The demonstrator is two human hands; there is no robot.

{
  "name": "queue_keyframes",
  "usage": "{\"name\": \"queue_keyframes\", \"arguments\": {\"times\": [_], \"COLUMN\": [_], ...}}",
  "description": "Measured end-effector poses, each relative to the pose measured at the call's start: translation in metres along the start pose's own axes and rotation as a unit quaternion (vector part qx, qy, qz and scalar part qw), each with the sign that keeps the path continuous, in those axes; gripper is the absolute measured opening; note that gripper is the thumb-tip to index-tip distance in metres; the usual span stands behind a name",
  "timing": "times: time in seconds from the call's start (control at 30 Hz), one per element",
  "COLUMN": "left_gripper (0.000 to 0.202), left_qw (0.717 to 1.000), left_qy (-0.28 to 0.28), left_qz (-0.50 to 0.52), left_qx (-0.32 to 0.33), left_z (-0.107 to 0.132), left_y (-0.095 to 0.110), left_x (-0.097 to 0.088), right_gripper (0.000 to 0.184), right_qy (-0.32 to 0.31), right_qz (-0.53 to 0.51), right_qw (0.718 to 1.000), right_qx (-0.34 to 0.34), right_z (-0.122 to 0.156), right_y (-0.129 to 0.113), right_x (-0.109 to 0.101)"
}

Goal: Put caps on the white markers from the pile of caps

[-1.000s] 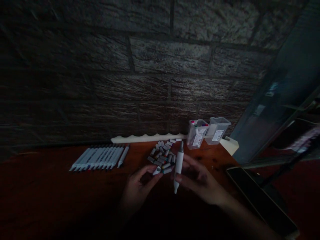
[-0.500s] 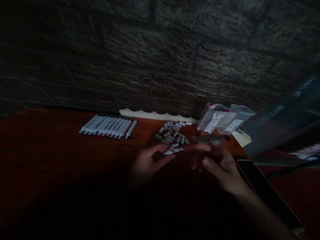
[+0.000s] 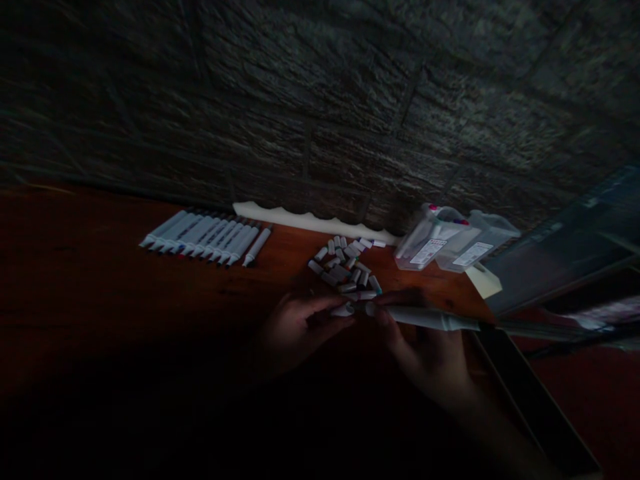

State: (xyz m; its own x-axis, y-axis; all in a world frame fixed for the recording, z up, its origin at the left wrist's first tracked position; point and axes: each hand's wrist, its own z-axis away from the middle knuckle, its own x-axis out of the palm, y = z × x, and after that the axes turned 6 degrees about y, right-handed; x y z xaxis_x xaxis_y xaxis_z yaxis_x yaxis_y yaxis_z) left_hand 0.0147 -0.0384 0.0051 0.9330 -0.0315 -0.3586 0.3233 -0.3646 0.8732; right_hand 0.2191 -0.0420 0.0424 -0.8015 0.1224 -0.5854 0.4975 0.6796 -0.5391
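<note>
Single view, worn on your head: camera looks forward and down over the tabletop, facing the stone-block wall that fills the upper frame. View canted; the table's back edge slopes down toward frame right. Close range: your left hand below frame centre, your right hand lower right of centre, both nearer the lens than the wall.

A pale, slender marker is being held nearly level in the near part of the scene, right of the middle, its right end narrowing toward a dark tip and its body being partly hidden near the left end. Just to its left, a small whitish cap is being held on its side; any contact between them is being obscured by dimness.
</note>
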Motion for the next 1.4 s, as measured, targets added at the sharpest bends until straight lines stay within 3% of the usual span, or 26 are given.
{"name": "queue_keyframes", "arguments": {"times": [0.37, 0.5, 0.6, 0.7, 0.83, 1.0, 1.23, 1.4], "left_gripper": [0.020, 0.019, 0.016, 0.016, 0.018, 0.017, 0.012, 0.012], "left_qw": [1.000, 1.000, 0.999, 0.998, 0.997, 0.998, 0.999, 0.999], "left_qy": [-0.007, -0.004, -0.007, 0.013, 0.021, 0.026, 0.023, 0.033], "left_qz": [0.012, 0.027, 0.031, 0.049, 0.072, 0.053, -0.001, 0.003], "left_qx": [0.013, 0.004, -0.006, -0.021, -0.021, 0.000, 0.027, 0.026], "left_z": [-0.001, 0.001, 0.004, 0.004, 0.002, 0.001, -0.003, -0.002], "left_y": [0.003, 0.004, 0.005, 0.003, -0.005, -0.009, -0.007, -0.003], "left_x": [-0.002, -0.001, 0.000, 0.002, 0.005, 0.005, 0.002, 0.002], "right_gripper": [0.019, 0.016, 0.019, 0.023, 0.015, 0.009, 0.014, 0.017], "right_qy": [-0.044, 0.042, 0.102, 0.107, 0.091, 0.109, 0.011, -0.009], "right_qz": [0.029, 0.159, 0.246, 0.208, 0.112, 0.062, 0.008, 0.044], "right_qw": [0.997, 0.985, 0.964, 0.971, 0.989, 0.992, 0.998, 0.996], "right_qx": [-0.059, -0.058, 0.016, 0.056, 0.020, -0.008, -0.067, -0.074], "right_z": [-0.001, -0.011, -0.021, -0.022, -0.012, -0.003, 0.001, 0.000], "right_y": [-0.005, 0.013, 0.033, 0.035, 0.018, 0.011, 0.000, 0.000], "right_x": [0.000, -0.009, -0.019, -0.019, -0.009, -0.005, 0.005, 0.005]}}
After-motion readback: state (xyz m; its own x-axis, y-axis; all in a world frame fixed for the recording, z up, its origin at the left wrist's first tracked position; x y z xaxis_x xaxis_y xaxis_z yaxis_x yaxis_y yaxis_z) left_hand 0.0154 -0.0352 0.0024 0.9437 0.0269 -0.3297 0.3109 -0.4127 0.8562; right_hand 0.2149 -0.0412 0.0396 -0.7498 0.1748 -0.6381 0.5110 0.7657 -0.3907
